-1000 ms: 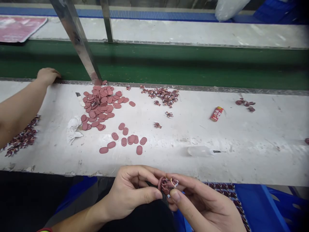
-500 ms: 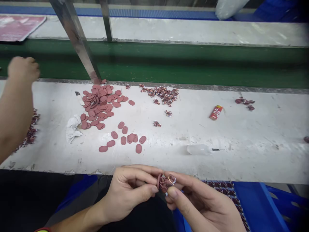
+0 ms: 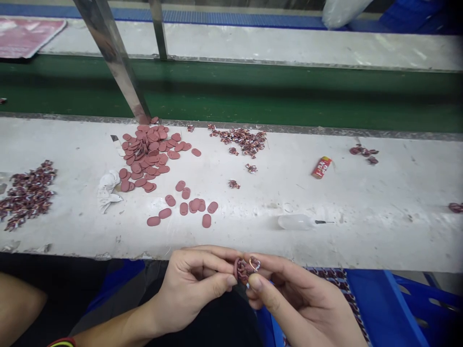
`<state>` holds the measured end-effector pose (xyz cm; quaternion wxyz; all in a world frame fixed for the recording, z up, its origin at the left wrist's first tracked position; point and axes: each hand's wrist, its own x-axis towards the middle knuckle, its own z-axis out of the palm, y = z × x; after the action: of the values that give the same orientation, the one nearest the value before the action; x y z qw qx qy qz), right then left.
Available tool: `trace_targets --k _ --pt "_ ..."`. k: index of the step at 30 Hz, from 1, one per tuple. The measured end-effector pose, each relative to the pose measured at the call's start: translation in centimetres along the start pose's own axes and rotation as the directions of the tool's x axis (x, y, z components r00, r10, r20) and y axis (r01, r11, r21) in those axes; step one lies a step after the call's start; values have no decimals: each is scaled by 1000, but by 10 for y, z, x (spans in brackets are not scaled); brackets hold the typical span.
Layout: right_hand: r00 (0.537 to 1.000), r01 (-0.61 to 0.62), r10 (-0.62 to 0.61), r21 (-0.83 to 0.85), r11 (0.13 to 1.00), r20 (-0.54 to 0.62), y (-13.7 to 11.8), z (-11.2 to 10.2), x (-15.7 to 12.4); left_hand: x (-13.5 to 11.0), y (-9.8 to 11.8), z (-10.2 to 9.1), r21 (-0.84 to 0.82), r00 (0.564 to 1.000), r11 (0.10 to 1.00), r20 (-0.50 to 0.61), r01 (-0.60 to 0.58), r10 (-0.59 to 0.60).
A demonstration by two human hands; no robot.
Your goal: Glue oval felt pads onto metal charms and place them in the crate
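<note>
Both my hands are held together just below the front edge of the bench. My left hand (image 3: 191, 286) and my right hand (image 3: 292, 299) pinch a small maroon coiled piece (image 3: 243, 270) between fingers and thumbs. A thin gold-coloured wire loop (image 3: 254, 263) shows on the piece, and my fingers hide part of it. Farther up the bench lies a heap of flat maroon oval pads (image 3: 146, 154), with loose pads (image 3: 190, 208) nearer me. Neither hand touches them.
A co-worker's arm (image 3: 18, 303) sits at lower left. The white bench (image 3: 365, 241) holds a heap of twisted maroon pieces (image 3: 27, 195), a white rag (image 3: 106, 191), a red tube (image 3: 321, 167) and a plastic needle-tip bottle (image 3: 294, 222). Behind runs a green belt (image 3: 231, 86).
The other person's arm has withdrawn from over the bench's left side, uncovering the twisted heap. My hands have turned the small piece slightly.
</note>
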<state>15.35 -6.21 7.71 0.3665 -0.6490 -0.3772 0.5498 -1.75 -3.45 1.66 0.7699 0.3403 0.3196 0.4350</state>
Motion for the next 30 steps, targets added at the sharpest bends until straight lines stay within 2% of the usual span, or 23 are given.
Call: trace_targets --k 4,13,19,22,24,26,27,28,30 --pt "997 53 -53 3 999 48 3 -2 2 -1 -1 -1 29 1000 1000 -24 8 -7" --pt "998 -10 15 85 996 -62 4 7 -4 0 1 1 -9 1000 1000 24 -20 20" --pt "996 4 6 109 994 -91 10 5 0 4 -5 6 16 999 999 -18 -32 32" --pt "997 41 -34 107 993 -64 21 -1 3 6 -10 3 109 999 994 -50 -5 11" --pt "996 42 -33 111 993 -80 32 -8 3 11 -10 -6 256 999 967 -45 -6 18" --pt "991 21 -7 113 993 -131 47 -19 2 23 -4 -18 484 995 872 -14 -78 97" --pt "985 15 6 121 993 -170 55 -26 1 32 1 -25 632 990 765 18 -122 143" --pt "976 12 18 133 991 -218 63 -33 -1 42 7 -30 768 982 620 61 -159 176" --pt "944 14 39 158 987 -327 78 -49 -7 63 19 -37 964 984 216 130 -154 119"
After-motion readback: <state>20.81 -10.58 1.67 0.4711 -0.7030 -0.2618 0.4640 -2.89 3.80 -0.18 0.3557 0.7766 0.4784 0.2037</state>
